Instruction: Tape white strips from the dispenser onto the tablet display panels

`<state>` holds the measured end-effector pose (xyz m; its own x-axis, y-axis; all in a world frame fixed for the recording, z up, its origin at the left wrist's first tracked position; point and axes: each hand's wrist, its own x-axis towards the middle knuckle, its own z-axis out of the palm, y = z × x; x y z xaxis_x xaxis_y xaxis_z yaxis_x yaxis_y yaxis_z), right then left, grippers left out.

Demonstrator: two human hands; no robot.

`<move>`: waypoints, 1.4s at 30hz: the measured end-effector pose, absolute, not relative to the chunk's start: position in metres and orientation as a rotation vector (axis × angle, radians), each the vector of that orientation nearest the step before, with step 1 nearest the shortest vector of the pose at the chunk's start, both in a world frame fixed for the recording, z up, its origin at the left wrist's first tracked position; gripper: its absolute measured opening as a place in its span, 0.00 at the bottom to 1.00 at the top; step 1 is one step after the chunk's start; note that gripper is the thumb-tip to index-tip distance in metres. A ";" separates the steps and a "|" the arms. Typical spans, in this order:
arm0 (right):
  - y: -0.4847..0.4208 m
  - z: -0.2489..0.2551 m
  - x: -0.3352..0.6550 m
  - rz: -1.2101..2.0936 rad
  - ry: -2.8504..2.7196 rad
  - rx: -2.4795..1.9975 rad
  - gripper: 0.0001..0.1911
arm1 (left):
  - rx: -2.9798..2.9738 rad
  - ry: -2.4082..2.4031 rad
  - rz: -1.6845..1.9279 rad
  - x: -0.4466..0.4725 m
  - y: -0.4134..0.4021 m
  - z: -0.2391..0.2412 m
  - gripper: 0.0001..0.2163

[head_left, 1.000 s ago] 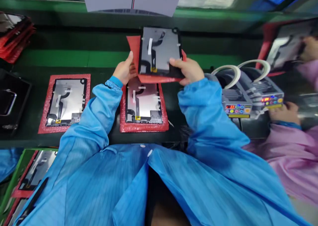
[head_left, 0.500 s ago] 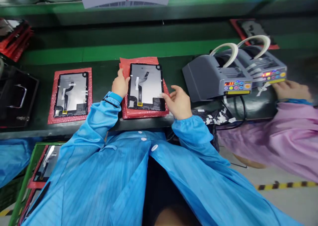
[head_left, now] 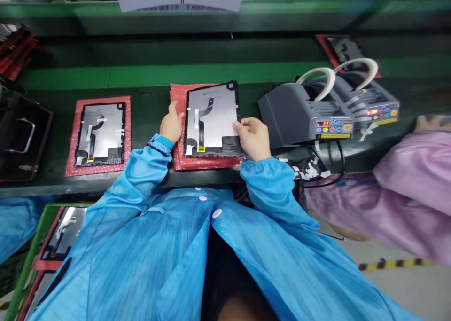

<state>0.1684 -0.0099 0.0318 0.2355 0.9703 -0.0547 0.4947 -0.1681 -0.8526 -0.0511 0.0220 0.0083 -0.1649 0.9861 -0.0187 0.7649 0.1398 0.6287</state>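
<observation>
In front of me a tablet screen panel [head_left: 221, 109], silvery with a black frame and a flex cable, is tilted with its right edge raised off a stack of red bubble-wrap sheets [head_left: 178, 95]. My right hand [head_left: 253, 137] pinches the panel's right edge between thumb and fingers. On the left side, my left hand [head_left: 171, 125] rests at the edge of the red stack, index finger stretched out and thumb apart, close to the panel's left edge. A second screen panel [head_left: 109, 133] lies flat on its own red bubble-wrap sheet [head_left: 72, 159] further left.
Two grey tape dispensers [head_left: 289, 114] with lit displays stand to the right, beside a co-worker's pink sleeve [head_left: 416, 170]. A black case [head_left: 21, 156] sits at the far left. Below the bench edge, a green crate [head_left: 26, 278] holds more panels. White tape scraps [head_left: 312, 168] lie near the dispensers.
My right hand has closed on the panel's right edge, and that side has lifted and tilted. My left hand has barely moved. The co-worker's hand has drawn away from the dispenser to the right.
</observation>
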 end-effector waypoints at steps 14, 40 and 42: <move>0.001 0.017 0.160 0.431 -1.771 -2.056 0.09 | 1.698 1.801 0.783 -0.065 0.029 -0.011 0.22; -0.068 0.016 0.297 0.454 -0.538 -1.778 0.24 | 2.540 1.314 0.496 -0.082 0.029 0.020 0.24; -0.059 0.022 0.302 0.592 -0.467 -1.719 0.20 | 2.558 1.305 0.511 -0.082 0.033 0.021 0.23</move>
<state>0.3016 -0.0592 0.0218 0.7903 0.5968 -0.1389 -0.0042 -0.2214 -0.9752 -0.0816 0.0332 0.0206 0.5439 0.8141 0.2033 0.7361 -0.5792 0.3503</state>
